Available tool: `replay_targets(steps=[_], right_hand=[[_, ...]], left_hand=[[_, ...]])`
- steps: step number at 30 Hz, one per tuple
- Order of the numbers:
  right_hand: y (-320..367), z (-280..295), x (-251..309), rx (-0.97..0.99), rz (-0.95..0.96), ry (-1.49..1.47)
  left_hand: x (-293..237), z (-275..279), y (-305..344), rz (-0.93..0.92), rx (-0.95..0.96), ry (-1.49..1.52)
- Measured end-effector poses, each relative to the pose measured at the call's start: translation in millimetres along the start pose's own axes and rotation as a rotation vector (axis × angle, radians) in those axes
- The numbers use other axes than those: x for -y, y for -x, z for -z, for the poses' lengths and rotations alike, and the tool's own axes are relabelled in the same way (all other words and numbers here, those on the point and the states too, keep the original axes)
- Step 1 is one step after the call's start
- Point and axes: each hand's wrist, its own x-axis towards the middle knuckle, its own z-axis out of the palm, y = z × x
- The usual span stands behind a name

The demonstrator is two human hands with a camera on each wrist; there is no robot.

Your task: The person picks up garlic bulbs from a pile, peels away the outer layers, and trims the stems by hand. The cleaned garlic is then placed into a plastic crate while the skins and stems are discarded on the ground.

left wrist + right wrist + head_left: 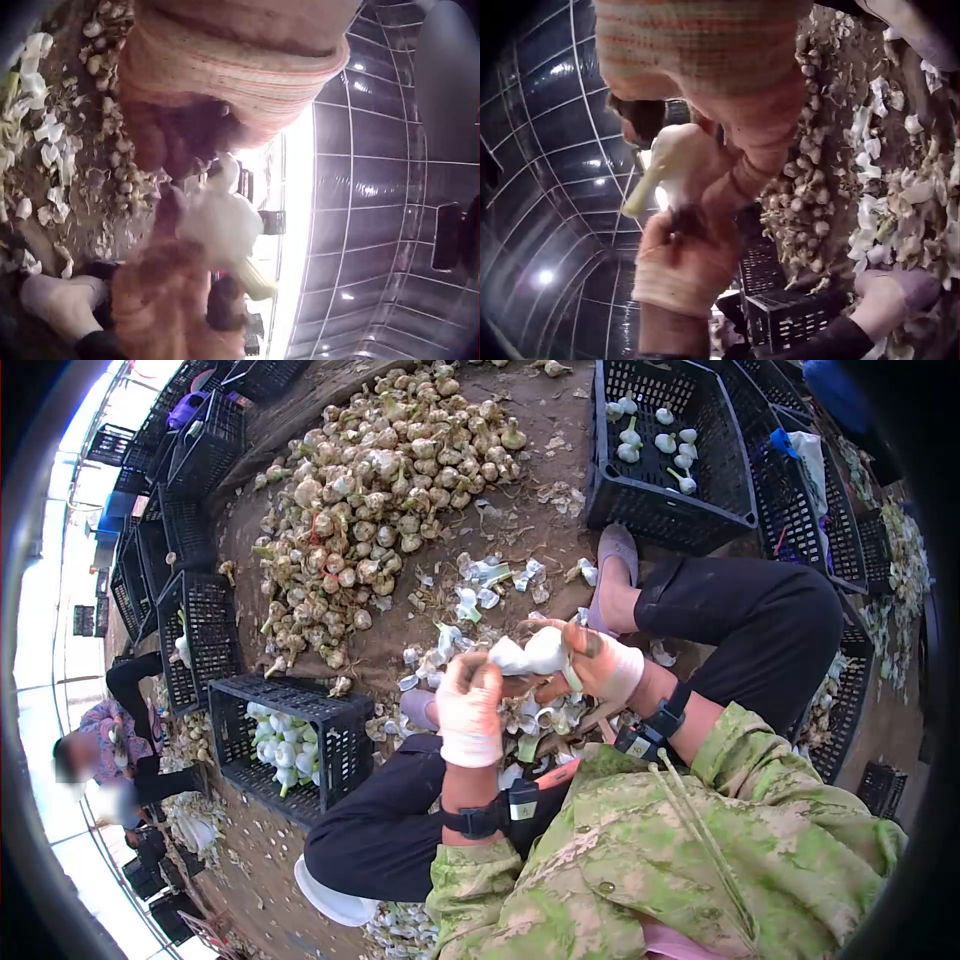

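Both hands wear pale, stained gloves with bare, dirty fingertips. The right hand (pixel 608 665) grips a white garlic bulb (pixel 546 650), its short green stem (pixel 646 187) pointing away from the palm in the right wrist view. Against the bulb's other side, the left hand (pixel 472 705) pinches a white piece of skin (pixel 509 656) with thumb and fingers. In the left wrist view the bulb (pixel 229 229) is blurred between the left hand (pixel 199 112) above and the right hand (pixel 169 300) below; the left fingertips are partly hidden.
A large heap of unpeeled garlic (pixel 380 490) lies on the soil ahead. Black crates stand around: one (pixel 680 510) with several white bulbs, another (pixel 345 760) with many. Loose skins (pixel 470 600) lie between the feet. Another person (pixel 120 740) sits at far left.
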Motion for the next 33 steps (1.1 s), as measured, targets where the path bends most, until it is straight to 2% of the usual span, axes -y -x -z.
replay_targets(steps=[1,3,5,6,7,9,10,11,12,13,15,16,17,18,19,21,22,23,25,26,27,28,29,31,32,33], right_hand=[[-2.2,3.3,-4.6,-0.003,-0.004,0.002],[-5.4,16.0,-13.3,-0.080,-0.154,-0.222],[-1.9,17.0,-7.6,-0.094,-0.197,-0.180],[-2.6,17.0,-6.4,-0.074,-0.233,-0.300],[-1.9,17.4,-5.1,-0.051,-0.268,-0.419],[-8.2,27.6,-14.0,-0.047,-0.250,-0.420],[-13.6,24.2,-16.1,-0.207,-0.263,-0.407],[-22.6,20.7,-19.7,-0.358,-0.277,-0.387],[-26.9,39.3,-35.2,-0.210,-0.216,-0.266],[-20.0,20.4,-22.1,-0.276,-0.212,-0.127],[-22.8,0.6,-20.4,0.019,0.317,0.961],[-27.8,7.0,-30.5,0.052,0.311,0.954],[-34.8,17.2,-42.7,0.031,0.026,0.415],[-40.7,28.0,-53.0,-0.003,-0.258,-0.123],[-43.8,20.0,-39.5,0.049,-0.284,-0.264],[-43.7,12.6,-32.1,-0.082,-0.202,0.006],[-46.0,15.9,-34.7,-0.084,-0.207,0.002],[-49.6,21.0,-38.3,-0.140,-0.297,-0.004],[-58.5,29.0,-51.1,-0.306,-0.433,-0.034],[-59.8,37.3,-62.6,-0.359,-0.473,-0.013],[-60.8,44.2,-71.3,-0.415,-0.513,0.008],[-61.3,37.0,-65.2,-0.399,-0.526,0.060],[-71.3,50.3,-77.7,-0.447,-0.605,-0.055],[-60.0,51.1,-76.8,-0.401,-0.506,0.085],[-58.6,58.8,-75.2,-0.405,-0.511,-0.091],[-51.1,59.7,-74.5,-0.267,-0.366,0.108]], left_hand=[[9.0,1.6,1.5,-0.007,0.048,-0.095],[26.2,10.5,-2.1,0.003,0.099,-0.174],[-10.0,5.9,-0.5,0.020,0.054,0.471],[-19.5,19.2,-6.7,-0.001,-0.035,0.507],[-34.3,21.4,-10.5,0.018,-0.163,0.380],[-20.9,53.3,-19.7,0.051,-0.006,-0.396],[-11.9,54.0,-21.4,0.116,0.032,-0.941],[-6.9,49.9,-16.2,-0.112,0.070,-1.194],[-1.4,43.5,-13.5,-0.208,0.072,-1.120],[5.5,33.4,-10.0,-0.159,0.116,-0.818],[5.6,10.8,-12.2,-0.487,0.389,-0.911],[15.1,13.8,-16.3,-0.519,0.326,-0.849],[21.6,21.4,-22.1,-0.554,0.272,-0.784],[22.4,39.9,-26.4,-0.269,0.152,-0.636],[15.8,62.4,-30.9,0.011,0.035,-0.475],[1.1,117.9,-45.0,-0.220,-0.142,0.363],[-13.4,136.3,-45.3,-0.373,-0.203,0.678],[-25.3,145.6,-46.2,-0.526,-0.262,0.990],[-34.4,147.2,-58.9,-0.568,-0.395,0.811],[-18.5,168.5,-76.0,-0.496,-0.458,0.679],[-2.8,203.8,-97.4,-0.307,-0.403,0.593],[-2.8,195.9,-116.3,-0.213,-0.636,0.211],[-2.9,186.8,-137.3,-0.114,-0.844,-0.180],[19.7,224.9,-185.0,-0.051,-0.818,-0.616],[14.2,226.2,-203.5,0.013,-0.802,-0.762],[10.9,226.1,-219.8,0.143,-0.816,-0.903]])
